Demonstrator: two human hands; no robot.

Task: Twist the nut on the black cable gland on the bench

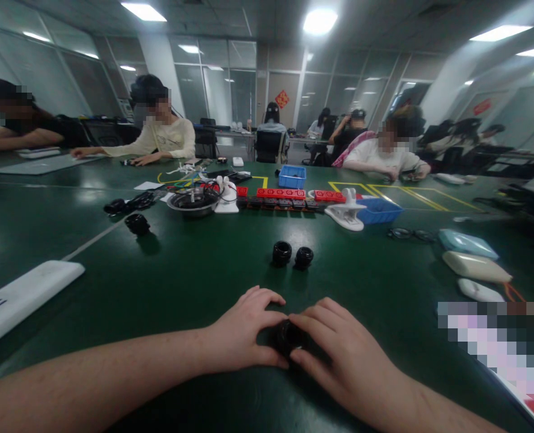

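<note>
A small round black piece (287, 338) with a hollow top sits low in front of me, partly covered by fingers. My left hand (249, 331) curves around its left side, thumb on the near side and fingers on the far side. From the right, my right hand (339, 343) closes on the same piece with thumb and index finger. Just beyond my hands stand two similar glossy black pieces, one larger (282, 254) and one smaller (303, 258). Another black piece (137, 224) lies farther left.
Farther back are a metal bowl (192, 209) with cables, red socket strips (280, 193), a white clip stand (347, 211) and blue bins (379, 211). A white box (27, 297) lies left; glasses (411, 234) and pouches (474, 267) lie right. Other people sit around the green table.
</note>
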